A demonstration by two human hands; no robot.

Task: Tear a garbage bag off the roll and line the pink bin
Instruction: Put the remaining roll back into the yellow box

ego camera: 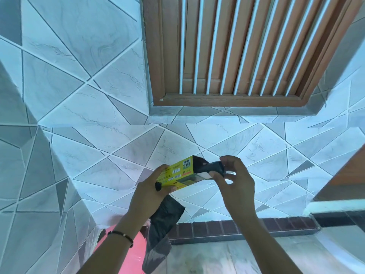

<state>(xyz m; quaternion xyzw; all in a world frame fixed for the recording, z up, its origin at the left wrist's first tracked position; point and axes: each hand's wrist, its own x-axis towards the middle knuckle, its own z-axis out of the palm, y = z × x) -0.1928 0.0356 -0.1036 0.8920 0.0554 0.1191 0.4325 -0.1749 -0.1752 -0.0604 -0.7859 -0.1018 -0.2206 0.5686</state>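
My left hand [153,187] grips a yellow garbage-bag box [178,174], held tilted in front of the tiled wall. A folded black garbage bag [161,232] hangs down below that hand, over the pink bin [128,258] at the bottom left. My right hand [236,176] pinches the black bag roll [214,168] at the box's open right end. The roll sits partly inside the box. My left forearm covers much of the bin.
A tiled wall [98,107] with a grey triangle pattern fills the view. A brown louvred window [237,48] sits above. A dark brick skirting [246,228] meets the marble floor [227,258]. A brown and white edge [341,192] juts in at the right.
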